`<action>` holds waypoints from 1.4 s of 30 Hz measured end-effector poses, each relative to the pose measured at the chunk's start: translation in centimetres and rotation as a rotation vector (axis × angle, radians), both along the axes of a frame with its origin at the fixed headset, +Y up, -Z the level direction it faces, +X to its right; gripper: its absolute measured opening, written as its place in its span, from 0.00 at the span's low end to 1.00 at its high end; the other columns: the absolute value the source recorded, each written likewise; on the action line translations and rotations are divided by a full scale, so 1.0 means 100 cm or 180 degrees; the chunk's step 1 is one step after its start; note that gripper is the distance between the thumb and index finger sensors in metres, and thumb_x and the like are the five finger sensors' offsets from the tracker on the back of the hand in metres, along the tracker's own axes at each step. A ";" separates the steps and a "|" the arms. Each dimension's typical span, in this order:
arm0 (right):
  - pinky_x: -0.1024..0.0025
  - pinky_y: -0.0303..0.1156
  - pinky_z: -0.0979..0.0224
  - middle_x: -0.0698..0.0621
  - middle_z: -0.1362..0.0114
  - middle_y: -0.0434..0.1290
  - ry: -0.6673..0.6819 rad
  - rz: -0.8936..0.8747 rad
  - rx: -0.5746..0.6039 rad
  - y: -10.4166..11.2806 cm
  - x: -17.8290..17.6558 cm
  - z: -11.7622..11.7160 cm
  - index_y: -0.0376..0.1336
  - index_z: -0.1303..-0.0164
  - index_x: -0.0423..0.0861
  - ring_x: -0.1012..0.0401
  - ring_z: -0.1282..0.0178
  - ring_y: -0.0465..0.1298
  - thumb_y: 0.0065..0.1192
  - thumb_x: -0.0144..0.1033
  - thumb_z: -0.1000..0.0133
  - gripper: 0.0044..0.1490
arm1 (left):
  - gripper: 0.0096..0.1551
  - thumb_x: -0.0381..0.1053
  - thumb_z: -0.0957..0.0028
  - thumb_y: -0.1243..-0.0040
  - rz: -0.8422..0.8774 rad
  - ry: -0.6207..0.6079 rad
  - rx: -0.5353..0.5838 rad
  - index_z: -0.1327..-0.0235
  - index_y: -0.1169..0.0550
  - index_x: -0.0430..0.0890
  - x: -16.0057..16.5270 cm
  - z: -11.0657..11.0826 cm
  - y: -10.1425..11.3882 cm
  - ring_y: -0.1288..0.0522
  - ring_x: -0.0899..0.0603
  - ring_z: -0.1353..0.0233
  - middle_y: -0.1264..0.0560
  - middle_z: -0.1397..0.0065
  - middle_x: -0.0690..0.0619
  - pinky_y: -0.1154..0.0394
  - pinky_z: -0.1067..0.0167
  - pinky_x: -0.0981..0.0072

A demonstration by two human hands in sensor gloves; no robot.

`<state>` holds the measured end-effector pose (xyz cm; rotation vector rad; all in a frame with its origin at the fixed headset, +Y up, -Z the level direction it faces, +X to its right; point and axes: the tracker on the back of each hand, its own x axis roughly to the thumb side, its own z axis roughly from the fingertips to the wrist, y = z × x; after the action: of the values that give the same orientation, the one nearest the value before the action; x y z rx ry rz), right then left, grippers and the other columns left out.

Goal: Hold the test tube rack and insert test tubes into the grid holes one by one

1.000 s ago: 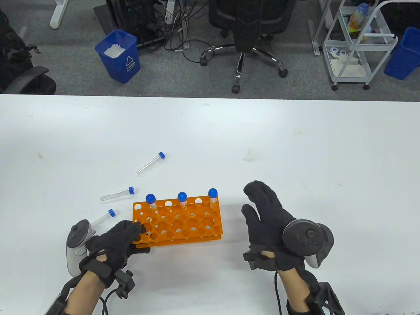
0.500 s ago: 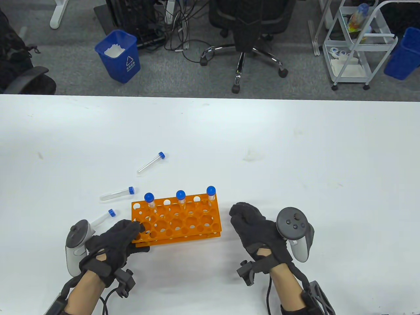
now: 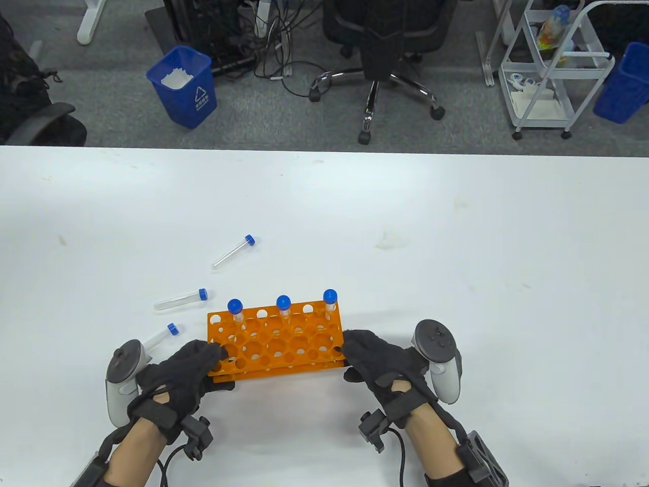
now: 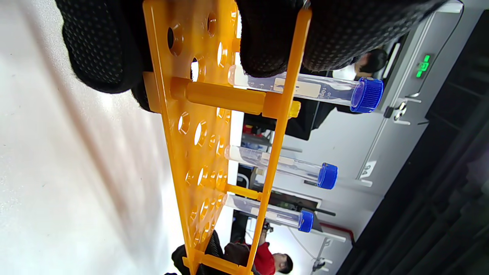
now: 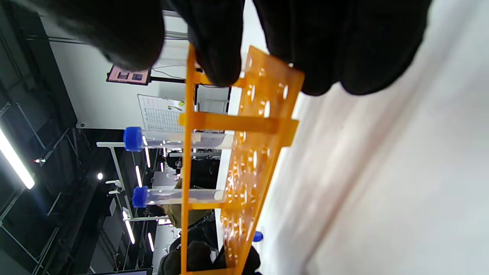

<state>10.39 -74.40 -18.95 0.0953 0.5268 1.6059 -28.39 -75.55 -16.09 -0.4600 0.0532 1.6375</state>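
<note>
1. Our left hand grips the rack's left end; our right hand grips its right end.
2. The rack sits near the table's front edge, long axis running 3 to 9 o'clock, three tubes upright in its far row.
3. Three loose tubes lie at 10 to 11 o'clock of the rack, nearest our left hand.

Looks like an office doubling as a test lab. Grey carpet behind the white tabletop, a black swivel chair on casters, a tangle of cables under a desk, blue bins with recycling marks, and a white wire cart. The wrist views show ceiling strip lights and people.
</note>
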 end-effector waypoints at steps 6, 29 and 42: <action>0.36 0.74 0.41 0.25 0.23 0.56 -0.0021 0.0047 -0.0144 -0.003 -0.004 0.001 0.66 0.40 0.40 0.33 0.35 0.70 0.60 0.47 0.47 0.31 | 0.20 0.62 0.50 0.40 0.0007 -0.0041 -0.0006 0.53 0.23 0.52 0.004 0.000 -0.001 0.18 0.33 0.38 0.38 0.30 0.29 0.18 0.42 0.45; 0.40 0.78 0.46 0.23 0.26 0.57 -0.0637 -0.0230 -0.0310 0.004 0.017 0.000 0.70 0.50 0.37 0.31 0.38 0.70 0.63 0.42 0.49 0.26 | 0.38 0.67 0.53 0.42 -0.1402 0.0738 0.1152 0.46 0.20 0.37 -0.034 -0.014 0.079 0.14 0.32 0.43 0.30 0.30 0.37 0.17 0.48 0.44; 0.39 0.77 0.45 0.23 0.25 0.57 -0.0674 -0.0273 -0.0263 0.007 0.028 -0.001 0.70 0.50 0.37 0.31 0.37 0.70 0.63 0.42 0.49 0.26 | 0.30 0.56 0.54 0.34 -0.4267 -0.0288 0.1261 0.40 0.21 0.45 -0.043 -0.082 0.094 0.16 0.36 0.43 0.27 0.32 0.46 0.19 0.47 0.47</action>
<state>13.16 -73.70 -19.06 -0.1120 0.4183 1.4880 -32.69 -66.12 -24.25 -0.1022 -0.0322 0.2858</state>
